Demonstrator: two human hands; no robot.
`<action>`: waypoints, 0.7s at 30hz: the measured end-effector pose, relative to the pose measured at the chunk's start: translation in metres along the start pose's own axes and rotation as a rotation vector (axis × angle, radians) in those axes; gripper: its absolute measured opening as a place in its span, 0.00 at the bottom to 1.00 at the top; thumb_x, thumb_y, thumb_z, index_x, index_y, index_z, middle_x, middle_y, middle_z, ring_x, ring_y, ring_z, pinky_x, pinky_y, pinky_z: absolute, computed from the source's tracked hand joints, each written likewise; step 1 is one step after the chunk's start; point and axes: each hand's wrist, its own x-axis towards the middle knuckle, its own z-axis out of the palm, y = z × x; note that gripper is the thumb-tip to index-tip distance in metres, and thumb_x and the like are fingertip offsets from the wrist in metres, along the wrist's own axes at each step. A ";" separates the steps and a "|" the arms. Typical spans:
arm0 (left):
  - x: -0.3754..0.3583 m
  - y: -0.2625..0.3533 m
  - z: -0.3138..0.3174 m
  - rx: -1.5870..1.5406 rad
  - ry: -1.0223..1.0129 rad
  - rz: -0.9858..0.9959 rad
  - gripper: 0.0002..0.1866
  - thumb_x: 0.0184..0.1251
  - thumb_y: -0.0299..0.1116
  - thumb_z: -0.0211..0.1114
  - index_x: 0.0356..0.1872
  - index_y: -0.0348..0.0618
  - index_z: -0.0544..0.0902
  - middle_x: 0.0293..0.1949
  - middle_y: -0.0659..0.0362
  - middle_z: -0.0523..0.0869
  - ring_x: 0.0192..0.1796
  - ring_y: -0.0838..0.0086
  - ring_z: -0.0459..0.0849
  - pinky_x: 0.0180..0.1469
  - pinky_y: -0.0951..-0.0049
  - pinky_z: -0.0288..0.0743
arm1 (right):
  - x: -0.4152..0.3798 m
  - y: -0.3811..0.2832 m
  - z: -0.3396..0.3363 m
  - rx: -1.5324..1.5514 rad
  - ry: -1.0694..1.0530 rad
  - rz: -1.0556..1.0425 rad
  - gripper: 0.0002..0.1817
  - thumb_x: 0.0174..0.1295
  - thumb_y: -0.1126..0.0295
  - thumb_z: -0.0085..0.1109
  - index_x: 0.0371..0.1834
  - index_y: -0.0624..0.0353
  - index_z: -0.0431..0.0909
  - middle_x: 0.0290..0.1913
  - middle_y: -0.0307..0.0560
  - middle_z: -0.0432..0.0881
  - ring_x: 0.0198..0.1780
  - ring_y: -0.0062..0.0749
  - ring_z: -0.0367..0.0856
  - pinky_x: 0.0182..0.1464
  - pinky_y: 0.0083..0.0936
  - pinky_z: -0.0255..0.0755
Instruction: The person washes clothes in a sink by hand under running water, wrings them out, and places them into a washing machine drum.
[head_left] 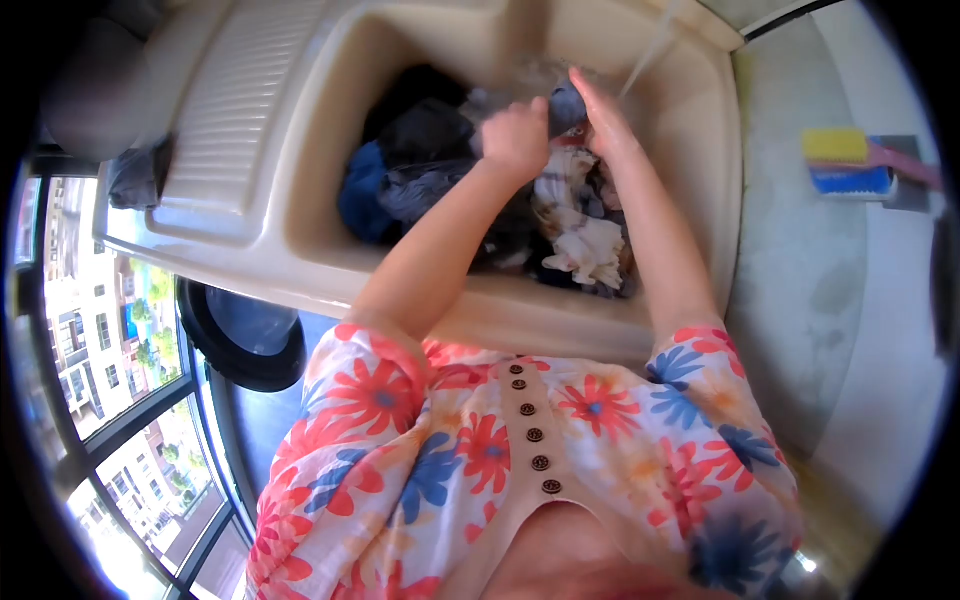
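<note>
Curled closed, my left hand [515,140] is pressing beside a grey-blue cloth [567,108]; its fingertips are facing away, so I cannot tell how much fabric it is pinching. My right hand [608,122] is holding its fingers out fairly straight, its palm side lying along the cloth's right side. That cloth is sitting directly between my two hands, toward the far side of a beige laundry sink [705,150]. Nearer to me, a cream patterned garment [583,250] is lying crumpled between my forearms. Left of it, a pile of dark grey and black clothes [430,140] is filling the basin, with a dark blue cloth [362,195] at its left edge. My left forearm is hiding part of that pile. A thin water stream [648,50] is falling at the far right. Left of the basin, a ribbed beige washboard [230,110] is sloping beside a dark grey cloth [138,178]. Well apart, on the right, a yellow-and-blue brush [850,165] is lying.
</note>
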 end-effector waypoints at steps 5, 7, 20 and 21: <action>-0.013 0.011 -0.044 -0.057 0.061 0.127 0.37 0.33 0.59 0.70 0.48 0.53 0.78 0.35 0.48 0.81 0.40 0.57 0.81 0.44 0.63 0.74 | -0.018 -0.007 -0.038 -0.221 -0.310 0.199 0.30 0.51 0.48 0.61 0.52 0.53 0.67 0.41 0.40 0.76 0.37 0.31 0.77 0.26 0.32 0.75; -0.011 0.000 -0.059 -0.239 0.054 0.100 0.36 0.33 0.63 0.69 0.46 0.54 0.80 0.32 0.47 0.81 0.39 0.57 0.81 0.44 0.64 0.74 | -0.032 -0.012 -0.036 -0.144 -0.384 -0.001 0.25 0.54 0.62 0.58 0.55 0.54 0.66 0.42 0.43 0.77 0.39 0.31 0.77 0.32 0.32 0.73; -0.114 -0.169 -0.211 -1.773 0.002 0.514 0.22 0.59 0.38 0.57 0.51 0.32 0.73 0.52 0.44 0.74 0.54 0.58 0.74 0.59 0.60 0.64 | -0.057 -0.041 0.055 0.191 -0.839 -0.367 0.25 0.54 0.75 0.49 0.58 0.51 0.65 0.50 0.45 0.73 0.40 0.32 0.73 0.34 0.25 0.69; -0.139 -0.187 -0.232 -1.832 0.158 0.457 0.21 0.57 0.38 0.60 0.48 0.35 0.74 0.51 0.45 0.74 0.54 0.57 0.73 0.59 0.59 0.64 | -0.054 -0.035 0.068 0.106 -0.826 -0.297 0.24 0.54 0.75 0.49 0.57 0.52 0.65 0.49 0.46 0.73 0.40 0.31 0.73 0.34 0.23 0.69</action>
